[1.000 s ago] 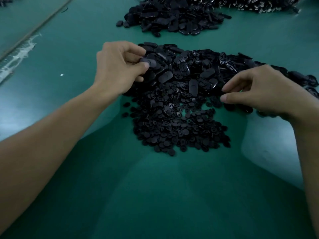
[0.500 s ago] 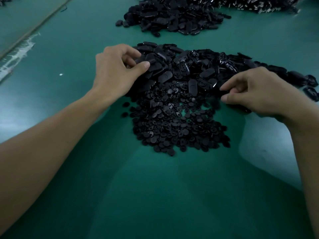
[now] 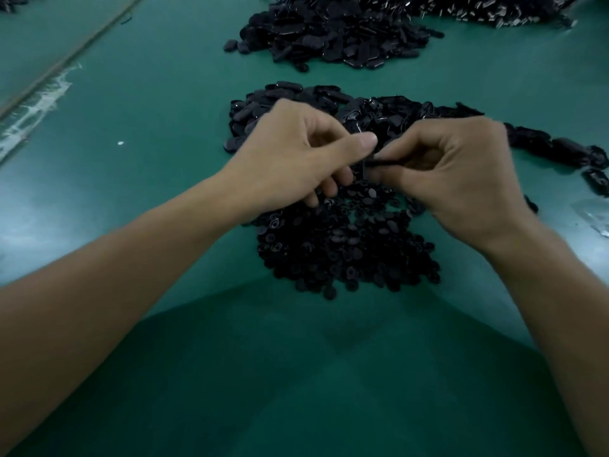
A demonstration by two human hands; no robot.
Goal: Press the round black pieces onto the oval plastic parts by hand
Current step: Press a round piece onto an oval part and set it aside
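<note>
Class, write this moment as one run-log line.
left hand: pinches black part | right hand: pinches same part | where: above pile of round pieces

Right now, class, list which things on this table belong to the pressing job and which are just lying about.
In the job: left hand, right hand, black part pinched between them, pile of round black pieces, pile of oval plastic parts.
Lying about: far heap of black parts, clear plastic scrap, white speck.
</note>
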